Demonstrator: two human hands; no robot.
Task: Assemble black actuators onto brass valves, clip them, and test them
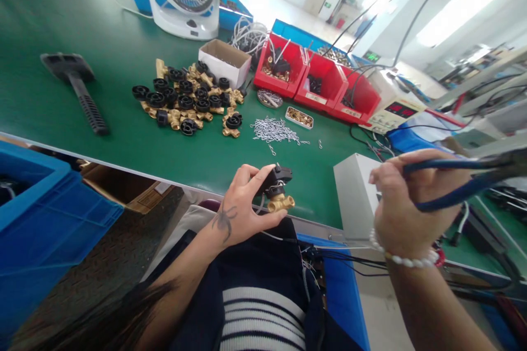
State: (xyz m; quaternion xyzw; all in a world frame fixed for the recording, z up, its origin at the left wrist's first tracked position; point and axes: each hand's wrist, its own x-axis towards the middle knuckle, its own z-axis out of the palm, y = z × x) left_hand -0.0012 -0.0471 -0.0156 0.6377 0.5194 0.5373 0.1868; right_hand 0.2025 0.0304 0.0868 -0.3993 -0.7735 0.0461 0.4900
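Valve assembly (pixel 280 199): black housing atop a branched brass body, held at the front edge of the bench (pixel 185 156). Left hand (pixel 246 207): fingers parted only by its height, clamping it. Right hand (pixel 405 213): fingers curled on blue-handled pliers (pixel 453 196).

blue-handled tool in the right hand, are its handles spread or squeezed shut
Spread: a gap shows between its blue handles in the right hand.

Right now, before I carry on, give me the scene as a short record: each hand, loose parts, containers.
Left hand: holds brass pipe fitting with black plastic head
Right hand: holds plier-like tool with two blue handles
Pile: brass fittings with black round knobs
Loose: silvery wire clips on green bench
Containers: three red plastic bins; small white tray of brass pieces
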